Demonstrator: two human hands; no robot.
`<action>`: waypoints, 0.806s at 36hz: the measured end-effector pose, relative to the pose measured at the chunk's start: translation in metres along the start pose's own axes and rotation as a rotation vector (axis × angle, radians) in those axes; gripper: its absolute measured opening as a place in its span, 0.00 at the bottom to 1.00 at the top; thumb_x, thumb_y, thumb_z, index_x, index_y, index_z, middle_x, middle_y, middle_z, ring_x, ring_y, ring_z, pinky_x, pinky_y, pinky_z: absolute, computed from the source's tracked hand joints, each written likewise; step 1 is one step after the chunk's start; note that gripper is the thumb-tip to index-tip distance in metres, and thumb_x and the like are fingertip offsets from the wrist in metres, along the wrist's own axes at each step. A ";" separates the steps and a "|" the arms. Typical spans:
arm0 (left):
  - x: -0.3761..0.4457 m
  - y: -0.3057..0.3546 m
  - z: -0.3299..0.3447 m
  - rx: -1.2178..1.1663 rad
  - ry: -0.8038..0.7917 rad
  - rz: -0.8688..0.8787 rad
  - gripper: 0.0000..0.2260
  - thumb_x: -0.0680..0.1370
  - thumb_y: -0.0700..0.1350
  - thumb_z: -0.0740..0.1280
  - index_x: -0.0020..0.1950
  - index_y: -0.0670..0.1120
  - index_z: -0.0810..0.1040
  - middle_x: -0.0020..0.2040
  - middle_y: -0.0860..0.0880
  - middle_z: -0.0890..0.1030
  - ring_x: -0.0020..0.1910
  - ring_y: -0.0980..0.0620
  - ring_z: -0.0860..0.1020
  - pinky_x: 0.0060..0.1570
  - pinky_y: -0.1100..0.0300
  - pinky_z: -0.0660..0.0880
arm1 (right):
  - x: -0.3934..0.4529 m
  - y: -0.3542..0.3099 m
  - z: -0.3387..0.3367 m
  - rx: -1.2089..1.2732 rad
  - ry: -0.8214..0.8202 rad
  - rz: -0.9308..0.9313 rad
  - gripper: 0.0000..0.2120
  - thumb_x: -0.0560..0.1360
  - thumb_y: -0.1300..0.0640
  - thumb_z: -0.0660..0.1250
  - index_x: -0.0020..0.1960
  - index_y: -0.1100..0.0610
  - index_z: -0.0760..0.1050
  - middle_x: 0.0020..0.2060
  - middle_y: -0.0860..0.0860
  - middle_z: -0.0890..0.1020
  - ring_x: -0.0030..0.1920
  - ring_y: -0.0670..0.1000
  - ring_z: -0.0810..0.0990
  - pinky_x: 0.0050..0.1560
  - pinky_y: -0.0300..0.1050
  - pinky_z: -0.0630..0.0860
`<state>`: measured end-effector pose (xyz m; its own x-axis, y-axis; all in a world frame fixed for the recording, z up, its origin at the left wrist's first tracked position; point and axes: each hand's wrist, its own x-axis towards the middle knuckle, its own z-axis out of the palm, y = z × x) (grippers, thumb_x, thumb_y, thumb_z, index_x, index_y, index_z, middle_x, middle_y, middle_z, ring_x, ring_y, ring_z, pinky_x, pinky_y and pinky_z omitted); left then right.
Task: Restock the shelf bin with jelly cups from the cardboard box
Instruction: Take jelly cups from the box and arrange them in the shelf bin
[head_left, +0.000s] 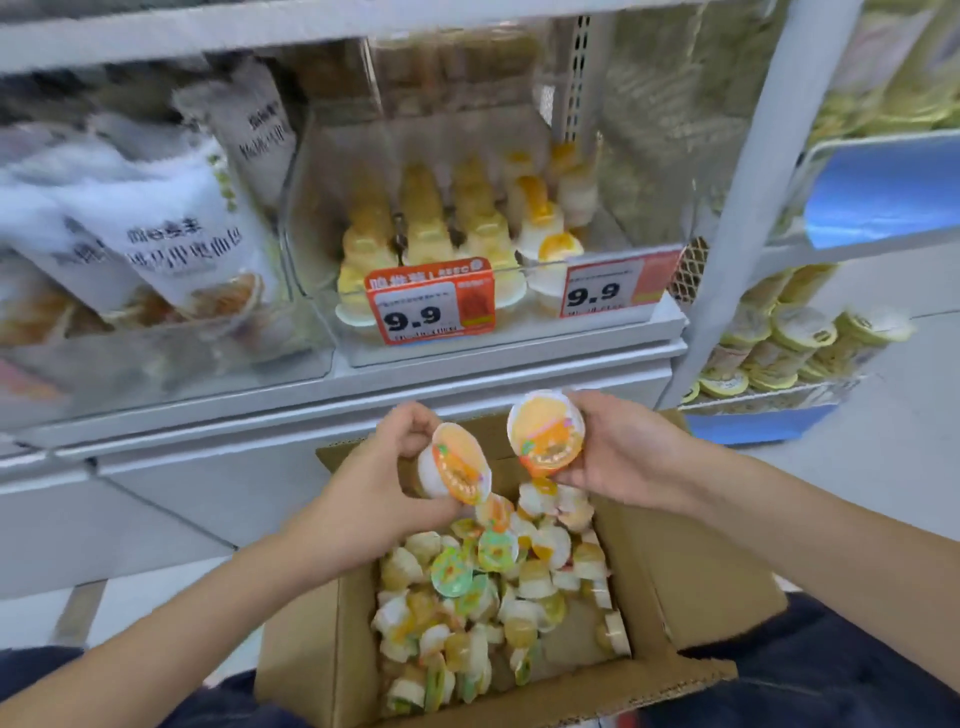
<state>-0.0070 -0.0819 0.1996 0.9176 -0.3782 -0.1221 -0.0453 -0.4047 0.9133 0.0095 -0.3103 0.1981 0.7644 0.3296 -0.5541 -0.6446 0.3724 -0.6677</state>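
Now both hands grip orange-lidded jelly cups — left hand (387, 467) one cup (457, 470), right hand (618, 452) another (545, 431) — above my open cardboard box (691, 571), below the shelf bin (467, 208).

Your left hand (387, 470) and right hand (618, 449): bare, no gloves, rings or watch showing. Your forearms: bare up to the frame edge, no sleeves in view. Your legs: dark navy fabric, seen at both lower corners.
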 end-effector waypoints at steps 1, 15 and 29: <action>-0.003 0.007 -0.003 -0.044 0.028 -0.012 0.27 0.58 0.53 0.80 0.49 0.55 0.69 0.45 0.52 0.84 0.42 0.51 0.80 0.46 0.54 0.76 | -0.004 -0.007 0.009 -0.023 -0.012 -0.056 0.14 0.81 0.54 0.55 0.57 0.61 0.74 0.50 0.58 0.79 0.44 0.52 0.80 0.41 0.44 0.78; 0.009 0.028 -0.005 -0.766 0.090 -0.044 0.32 0.57 0.53 0.82 0.56 0.47 0.76 0.46 0.50 0.82 0.41 0.55 0.79 0.34 0.65 0.73 | -0.008 -0.024 0.058 -0.694 -0.143 -0.640 0.21 0.68 0.62 0.75 0.58 0.55 0.75 0.52 0.48 0.79 0.54 0.50 0.78 0.53 0.41 0.78; 0.006 0.023 0.002 -1.190 -0.034 -0.194 0.31 0.57 0.44 0.83 0.58 0.40 0.80 0.55 0.37 0.81 0.50 0.45 0.82 0.43 0.56 0.80 | -0.009 -0.020 0.052 -0.995 -0.231 -0.651 0.25 0.71 0.56 0.74 0.65 0.48 0.71 0.58 0.38 0.76 0.61 0.44 0.75 0.59 0.37 0.73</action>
<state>-0.0036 -0.0948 0.2189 0.8570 -0.4254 -0.2907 0.5011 0.5569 0.6624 0.0146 -0.2760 0.2423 0.8558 0.5136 0.0619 0.2302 -0.2708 -0.9347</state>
